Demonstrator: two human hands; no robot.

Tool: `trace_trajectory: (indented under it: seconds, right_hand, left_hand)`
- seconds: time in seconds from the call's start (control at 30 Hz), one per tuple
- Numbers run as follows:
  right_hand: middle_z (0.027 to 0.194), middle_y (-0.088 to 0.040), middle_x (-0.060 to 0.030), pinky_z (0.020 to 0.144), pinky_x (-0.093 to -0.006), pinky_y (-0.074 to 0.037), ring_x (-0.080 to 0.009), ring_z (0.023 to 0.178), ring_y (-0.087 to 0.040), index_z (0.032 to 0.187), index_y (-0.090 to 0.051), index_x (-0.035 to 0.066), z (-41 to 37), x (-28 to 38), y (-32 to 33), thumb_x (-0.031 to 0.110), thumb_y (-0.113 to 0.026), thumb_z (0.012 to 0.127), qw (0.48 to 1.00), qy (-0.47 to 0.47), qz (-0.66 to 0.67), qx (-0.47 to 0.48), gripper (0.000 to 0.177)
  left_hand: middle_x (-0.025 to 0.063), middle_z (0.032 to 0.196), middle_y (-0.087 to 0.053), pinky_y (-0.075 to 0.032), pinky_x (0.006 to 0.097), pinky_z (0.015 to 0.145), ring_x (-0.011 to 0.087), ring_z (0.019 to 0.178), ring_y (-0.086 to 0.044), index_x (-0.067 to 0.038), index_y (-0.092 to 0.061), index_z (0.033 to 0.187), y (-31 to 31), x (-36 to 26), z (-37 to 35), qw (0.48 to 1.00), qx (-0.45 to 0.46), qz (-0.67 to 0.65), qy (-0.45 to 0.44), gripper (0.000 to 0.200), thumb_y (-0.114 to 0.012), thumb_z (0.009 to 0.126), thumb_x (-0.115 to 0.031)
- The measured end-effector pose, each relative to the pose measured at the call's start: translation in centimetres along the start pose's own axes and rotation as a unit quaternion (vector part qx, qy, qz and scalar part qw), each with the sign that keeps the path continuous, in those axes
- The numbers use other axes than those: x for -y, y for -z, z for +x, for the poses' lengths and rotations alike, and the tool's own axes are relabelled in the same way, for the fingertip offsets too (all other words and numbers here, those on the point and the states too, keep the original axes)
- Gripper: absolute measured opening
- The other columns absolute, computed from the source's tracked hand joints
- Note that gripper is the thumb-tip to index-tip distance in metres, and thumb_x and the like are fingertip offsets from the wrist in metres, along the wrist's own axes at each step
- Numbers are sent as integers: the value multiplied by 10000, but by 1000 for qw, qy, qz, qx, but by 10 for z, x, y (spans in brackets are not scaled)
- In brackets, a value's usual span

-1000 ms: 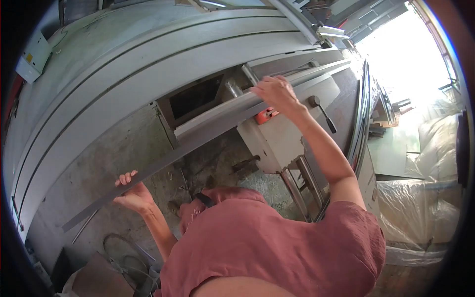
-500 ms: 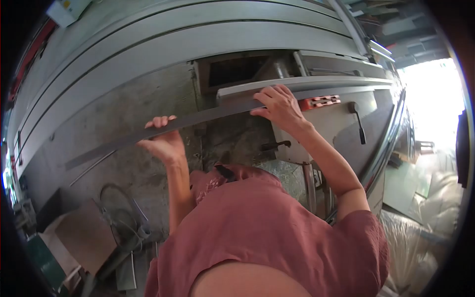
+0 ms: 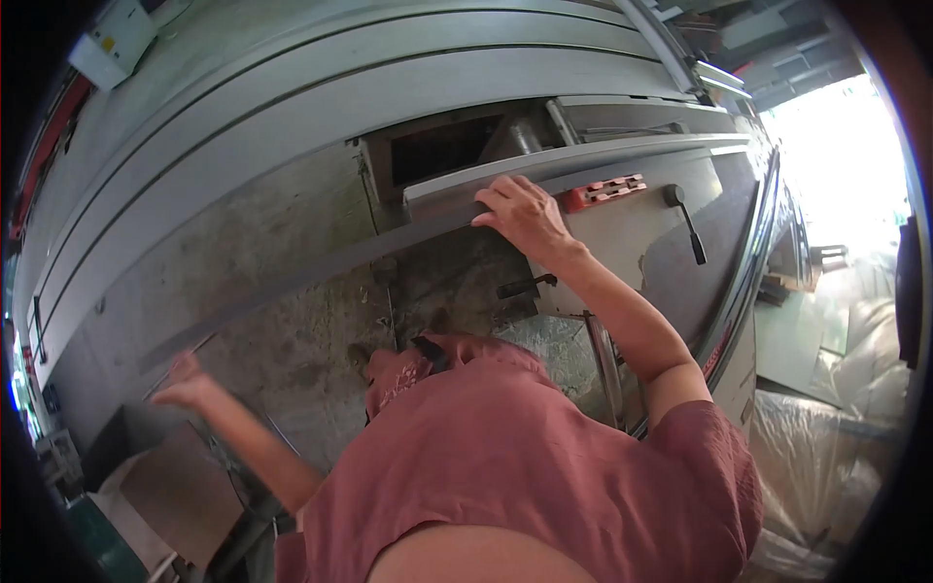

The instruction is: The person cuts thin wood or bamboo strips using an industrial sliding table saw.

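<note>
A long, thin, flat grey strip slants across the view, from a metal rail at the right down to the lower left, over the floor. My right hand grips its right part, fingers over the top edge and thumb at the near side. Close to the strip's far left end is my left hand, smeared by motion; whether it touches the strip cannot be made out. Just behind my right hand runs a light metal rail on the machine top. Right of that hand lies a red slotted piece.
A long grey slatted machine bed spans the far side. Black levers stick out from the machine at right. Cardboard and cables lie at lower left, plastic-wrapped goods at lower right. A white box stands at upper left.
My left hand has left the strip's middle and moved left and down toward its far end. My right hand keeps its hold. The view has shifted slightly.
</note>
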State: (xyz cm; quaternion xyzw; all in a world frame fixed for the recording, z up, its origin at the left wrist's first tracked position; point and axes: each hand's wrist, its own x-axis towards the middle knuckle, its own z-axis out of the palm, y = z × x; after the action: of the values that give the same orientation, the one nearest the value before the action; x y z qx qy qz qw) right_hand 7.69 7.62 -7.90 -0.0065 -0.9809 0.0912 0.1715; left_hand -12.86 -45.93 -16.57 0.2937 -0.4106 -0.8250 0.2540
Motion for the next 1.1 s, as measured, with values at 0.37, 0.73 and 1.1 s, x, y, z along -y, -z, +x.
trace_trajectory:
  seconds: [0.37, 0.73, 1.1]
  right_hand:
    - [882, -534, -43, 815, -366, -479, -239, 887, -557, 885, -624, 104, -3, -2, -2, 307, -709, 710, 1000, -2, 13, -6, 281]
    - [943, -582, -61, 782, -381, -492, -279, 949, -575, 897, -627, 73, 1, -19, 20, 362, -689, 754, 995, -28, 77, 51, 329]
    - [815, -638, -151, 748, -443, -472, -352, 827, -606, 847, -631, 54, -8, -77, 37, 420, -467, 919, 982, -140, 23, 128, 407]
  left_hand:
    - [174, 1252, -463, -479, 367, 874, 287, 1096, -570, 56, -409, 1261, -1, -62, 112, 956, 128, 257, -56, 536, -396, 974, -396]
    - [157, 1230, -487, -476, 338, 857, 259, 1079, -572, 25, -441, 1268, -18, -59, 69, 937, 146, 312, -52, 714, -372, 920, -595]
    - [150, 1271, -425, -374, 414, 982, 280, 1118, -538, -5, -366, 1341, -40, -32, -21, 928, 210, 306, -8, 768, -375, 900, -633]
